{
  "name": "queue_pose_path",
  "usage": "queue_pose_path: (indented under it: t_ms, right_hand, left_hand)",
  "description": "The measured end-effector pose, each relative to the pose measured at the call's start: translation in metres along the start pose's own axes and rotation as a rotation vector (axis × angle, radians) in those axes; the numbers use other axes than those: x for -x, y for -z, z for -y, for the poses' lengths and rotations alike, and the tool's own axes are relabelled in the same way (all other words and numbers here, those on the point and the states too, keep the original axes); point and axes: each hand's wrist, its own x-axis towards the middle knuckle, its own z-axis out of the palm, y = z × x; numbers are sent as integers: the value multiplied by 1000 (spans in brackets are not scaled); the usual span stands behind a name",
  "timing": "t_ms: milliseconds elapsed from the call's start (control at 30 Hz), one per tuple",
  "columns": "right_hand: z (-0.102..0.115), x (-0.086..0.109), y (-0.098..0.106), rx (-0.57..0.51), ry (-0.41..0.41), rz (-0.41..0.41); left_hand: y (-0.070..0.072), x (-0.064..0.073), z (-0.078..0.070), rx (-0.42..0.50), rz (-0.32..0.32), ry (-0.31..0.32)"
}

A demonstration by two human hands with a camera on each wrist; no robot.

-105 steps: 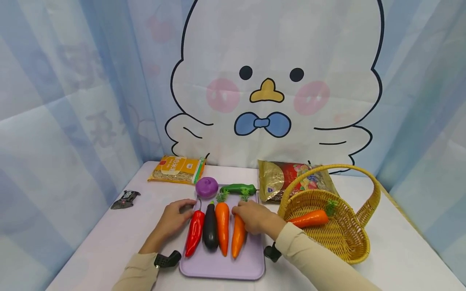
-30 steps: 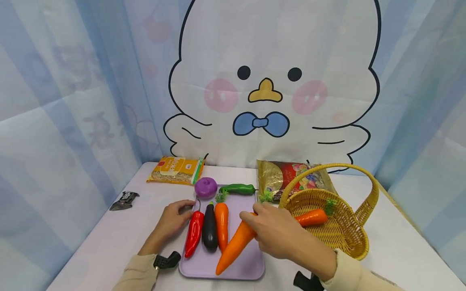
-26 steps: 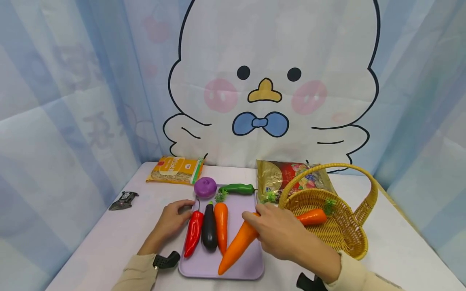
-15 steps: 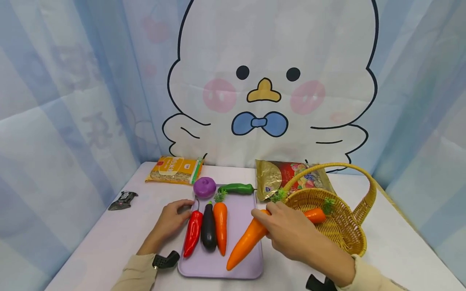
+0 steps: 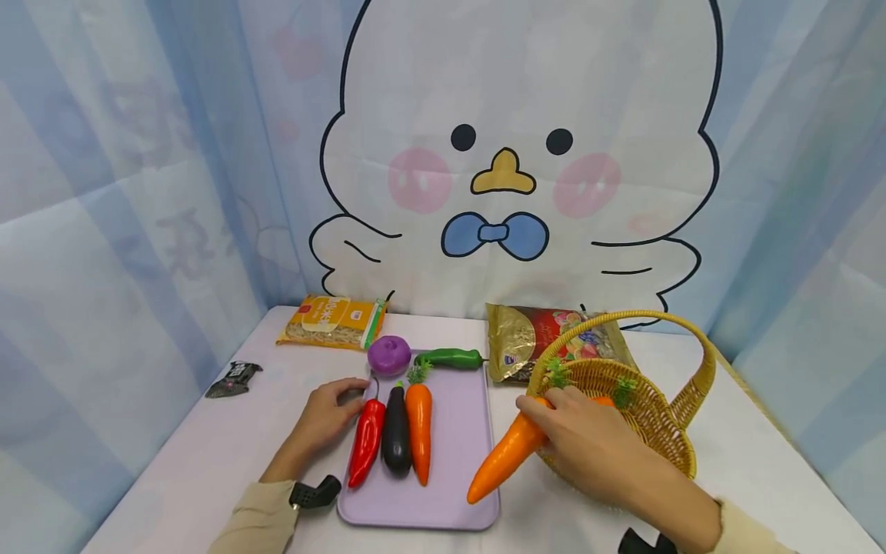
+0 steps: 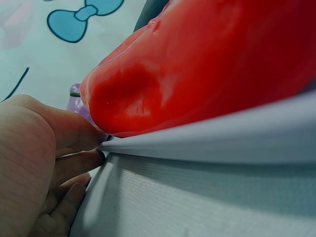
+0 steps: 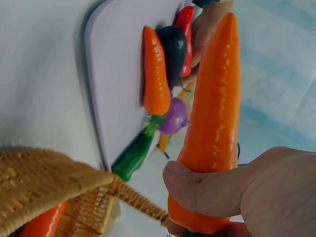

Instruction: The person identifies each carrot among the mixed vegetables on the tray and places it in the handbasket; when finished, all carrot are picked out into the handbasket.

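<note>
My right hand [image 5: 595, 442] grips an orange toy carrot [image 5: 507, 460] near its leafy end, tip pointing down-left. It hangs between the lilac tray [image 5: 453, 431] and the yellow wicker basket [image 5: 667, 431]. Thumb and fingers wrap the carrot [image 7: 212, 108] in the right wrist view. At the tray's left rim, my left hand [image 5: 328, 415] pinches the edge, beside a red chili pepper [image 5: 367, 442]. An eggplant [image 5: 397, 435] and another carrot [image 5: 419, 431] lie alongside. A green pepper [image 5: 451, 358] and a purple onion [image 5: 389, 355] sit at the tray's far end.
Inside the basket lies another carrot [image 7: 44, 219], mostly hidden by my right hand in the head view. Its tall handle [image 5: 699, 377] arches up. Behind are a gold-and-red bag [image 5: 540, 342] and a yellow grain bag [image 5: 332, 322]. A small black packet [image 5: 234, 379] lies left.
My right hand has taken a carrot off the tray, lifted it and carried it right towards the basket. The left hand has stayed at the tray's edge.
</note>
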Motion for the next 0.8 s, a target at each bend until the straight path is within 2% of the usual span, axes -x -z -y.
queue_pose_path:
  t_ms: [167, 367, 633, 800]
  right_hand:
    - [-15, 7, 1, 9, -27, -10]
    - [-27, 13, 0, 16, -64, 19]
    - [-46, 13, -5, -5, -93, 55]
    - [-63, 11, -4, -30, -139, 85]
  left_hand:
    - [-1, 1, -1, 1, 1, 3]
    - [0, 1, -2, 1, 1, 6]
    - [1, 2, -2, 7, 0, 11]
    - [0, 1, -1, 5, 4, 15]
